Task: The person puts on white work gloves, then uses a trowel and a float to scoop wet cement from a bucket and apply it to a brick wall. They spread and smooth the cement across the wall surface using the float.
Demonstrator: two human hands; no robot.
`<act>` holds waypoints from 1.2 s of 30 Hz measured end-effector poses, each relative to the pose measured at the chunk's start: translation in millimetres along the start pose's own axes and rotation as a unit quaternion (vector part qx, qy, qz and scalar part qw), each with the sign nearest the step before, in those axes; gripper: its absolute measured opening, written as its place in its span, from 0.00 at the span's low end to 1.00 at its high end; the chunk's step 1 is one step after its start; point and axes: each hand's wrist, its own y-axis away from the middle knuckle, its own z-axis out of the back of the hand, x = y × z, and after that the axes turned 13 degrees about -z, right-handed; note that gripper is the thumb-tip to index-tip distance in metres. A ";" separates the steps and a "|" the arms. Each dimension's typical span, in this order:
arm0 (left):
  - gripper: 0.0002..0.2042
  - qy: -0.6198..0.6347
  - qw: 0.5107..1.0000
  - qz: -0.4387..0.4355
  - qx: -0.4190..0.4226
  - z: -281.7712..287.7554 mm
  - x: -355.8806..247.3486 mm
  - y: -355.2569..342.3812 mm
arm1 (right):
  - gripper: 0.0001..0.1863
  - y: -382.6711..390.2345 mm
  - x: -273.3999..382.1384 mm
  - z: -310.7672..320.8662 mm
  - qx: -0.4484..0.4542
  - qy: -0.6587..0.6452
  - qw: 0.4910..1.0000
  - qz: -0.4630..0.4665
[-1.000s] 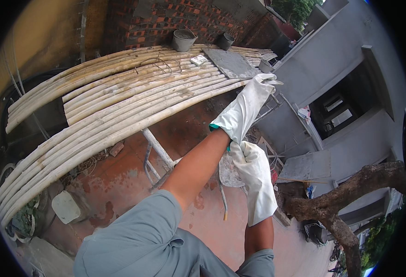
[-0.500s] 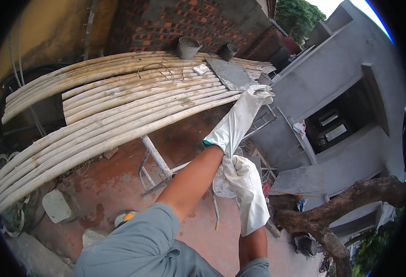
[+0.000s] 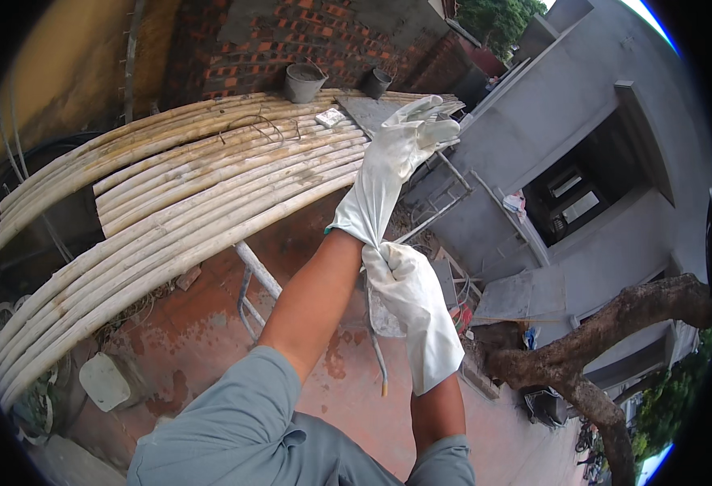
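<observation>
My left hand (image 3: pixel 408 144), in a long whitish rubber glove, stretches forward above the end of the bamboo poles (image 3: pixel 234 190). Its fingers are extended and apart, with nothing in them. The left glove's cuff (image 3: pixel 354 215) shows a green inner edge near the wrist and is pulled into creases. My right hand (image 3: pixel 400 271), wearing a matching glove, is closed on the underside of that cuff at the left wrist. The right fingertips are partly hidden in folds of material.
Two buckets (image 3: pixel 303 83) (image 3: pixel 378 83), a flat grey board (image 3: pixel 360 113) and a small white packet (image 3: pixel 331 117) rest on the poles. Metal trestle legs (image 3: pixel 257 271) stand below. A tree branch (image 3: pixel 615 328) crosses at right, before a grey building (image 3: pixel 493 154).
My left hand's fingers have straightened and spread from a curled shape. Both hands have shifted a little left in view, and the right hand keeps its grip on the cuff.
</observation>
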 end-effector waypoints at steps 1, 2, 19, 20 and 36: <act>0.27 0.039 0.999 0.018 -0.017 2.4 -2.4 -3.4 | 0.20 -0.5 2.2 0.3 0.006 -0.021 1.000 -0.001; 0.27 0.052 0.998 0.009 0.028 4.5 -2.6 -5.9 | 0.20 -1.9 4.1 1.1 -0.005 -0.012 1.000 0.016; 0.22 -0.044 0.995 0.016 -0.085 40.1 -1.3 13.9 | 0.20 -16.7 -4.6 -18.5 0.052 -0.058 0.997 0.006; 0.22 -0.060 0.992 0.019 -0.111 37.5 -1.7 13.0 | 0.20 -16.2 -5.5 -18.9 0.055 -0.060 0.997 0.004; 0.27 -0.306 0.940 0.013 -0.154 20.9 1.3 17.1 | 0.21 0.4 -3.6 -17.5 0.098 -0.137 0.984 -0.049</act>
